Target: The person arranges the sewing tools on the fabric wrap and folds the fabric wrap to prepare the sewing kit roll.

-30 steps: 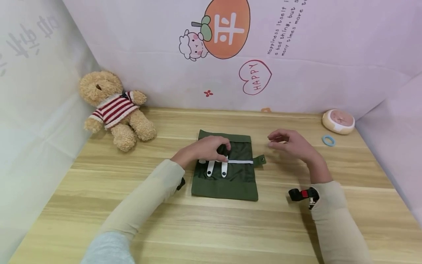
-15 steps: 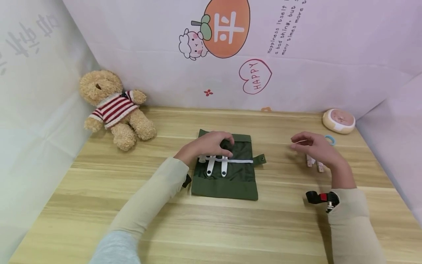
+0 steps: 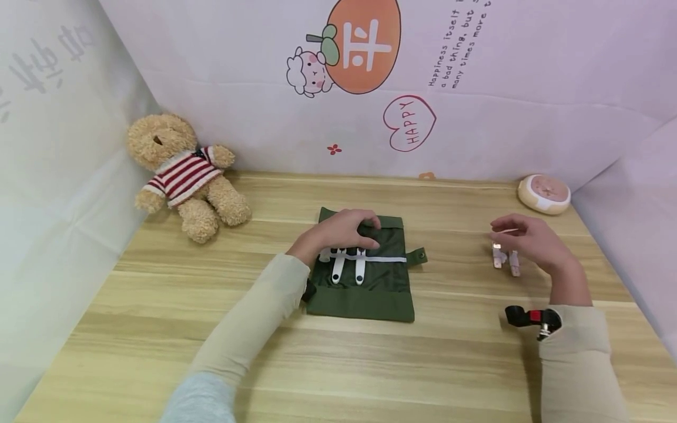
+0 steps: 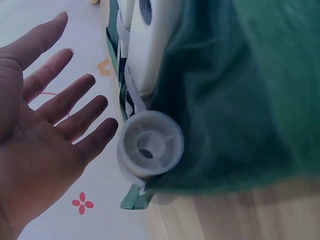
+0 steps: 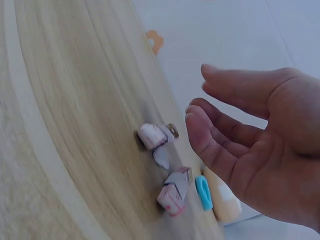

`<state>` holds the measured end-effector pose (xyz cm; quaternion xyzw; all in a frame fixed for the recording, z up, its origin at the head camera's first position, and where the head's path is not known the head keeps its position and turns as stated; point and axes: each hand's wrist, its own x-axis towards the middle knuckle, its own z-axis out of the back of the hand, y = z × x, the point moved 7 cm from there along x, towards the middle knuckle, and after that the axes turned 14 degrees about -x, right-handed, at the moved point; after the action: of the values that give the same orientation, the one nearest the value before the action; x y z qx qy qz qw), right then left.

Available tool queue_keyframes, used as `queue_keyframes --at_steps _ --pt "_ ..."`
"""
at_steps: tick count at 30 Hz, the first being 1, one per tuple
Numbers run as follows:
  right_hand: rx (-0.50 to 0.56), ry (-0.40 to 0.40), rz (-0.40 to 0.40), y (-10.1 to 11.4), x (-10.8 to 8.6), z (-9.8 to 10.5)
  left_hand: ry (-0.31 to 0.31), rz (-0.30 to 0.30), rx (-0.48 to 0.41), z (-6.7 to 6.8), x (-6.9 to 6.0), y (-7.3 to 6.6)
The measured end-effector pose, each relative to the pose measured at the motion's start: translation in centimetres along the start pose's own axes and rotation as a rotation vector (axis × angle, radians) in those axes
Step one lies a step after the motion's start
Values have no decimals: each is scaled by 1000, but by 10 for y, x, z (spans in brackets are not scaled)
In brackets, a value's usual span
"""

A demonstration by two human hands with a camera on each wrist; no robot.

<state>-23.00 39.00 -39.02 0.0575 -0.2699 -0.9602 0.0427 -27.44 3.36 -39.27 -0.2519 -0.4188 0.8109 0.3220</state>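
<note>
A dark green fabric roll (image 3: 359,305) lies unfolded on the table, with a white elastic band (image 3: 386,259) across it. Two white-handled tools (image 3: 360,271) are tucked under the band; their kind is unclear. At the roll's left end sits a white spool-like piece (image 4: 152,142). My left hand (image 3: 346,229) hovers over the roll, fingers spread and holding nothing. My right hand (image 3: 531,238) is above two small pinkish-white wrapped pieces (image 5: 172,192) with metal-looking ends, apart from them, its fingers loosely bent around nothing.
A teddy bear (image 3: 185,176) in a striped shirt sits at the back left. A round beige and pink object (image 3: 545,194) stands at the back right, near a blue ring (image 5: 203,192). The roll's snap tab (image 3: 418,256) points right. Printed cloth walls (image 3: 254,129) border the table.
My right hand has moved right, from beside the roll to over the pinkish-white pieces, and now hides the blue ring in the head view. My left hand has shifted slightly right and lifted off the tools.
</note>
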Motion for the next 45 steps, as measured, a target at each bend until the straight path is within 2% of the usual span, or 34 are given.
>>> queue_keyframes --at_steps 11,15,24,30,40,45 --pt "-25 79 -34 -18 1 -8 21 2 8 -6 3 6" --pt "-50 109 -22 -17 3 -10 29 7 14 -7 4 8" --pt "-185 142 9 -10 10 -9 70 25 66 -12 5 12" --pt "-231 133 23 -5 12 -10 100 47 68 -14 4 12" --pt "-146 111 -3 -8 13 -11 128 65 83 -16 2 13" --pt "-96 71 -39 -6 11 -9 128 60 103 -17 2 11"
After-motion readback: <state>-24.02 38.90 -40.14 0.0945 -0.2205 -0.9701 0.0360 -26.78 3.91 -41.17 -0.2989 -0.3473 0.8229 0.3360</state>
